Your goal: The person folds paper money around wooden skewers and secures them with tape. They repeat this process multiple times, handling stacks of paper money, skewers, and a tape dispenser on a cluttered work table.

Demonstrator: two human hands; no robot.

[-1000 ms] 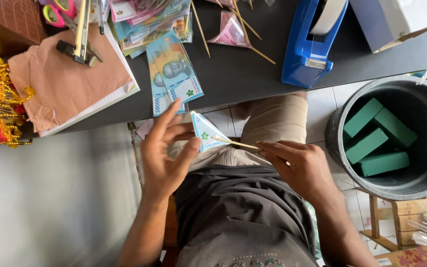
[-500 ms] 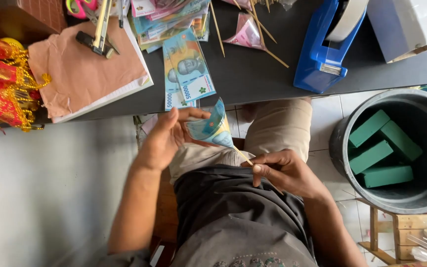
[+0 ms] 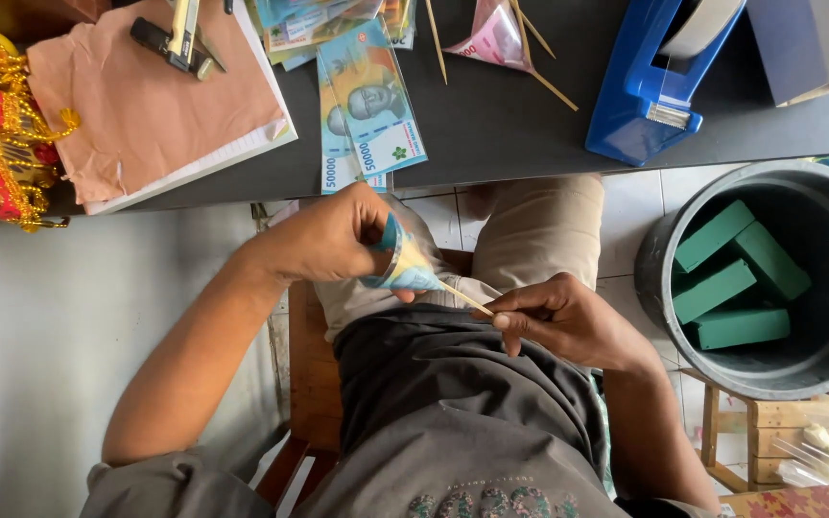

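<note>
Right hand (image 3: 563, 321) is pinching a thin wooden skewer (image 3: 465, 299) over the lap. Left hand (image 3: 333, 240) is clamping a folded blue banknote (image 3: 403, 267) at the skewer's tip. Further off, loose banknotes (image 3: 368, 105) and a blue tape dispenser (image 3: 659, 82) are lying on the dark table (image 3: 510, 125).
</note>
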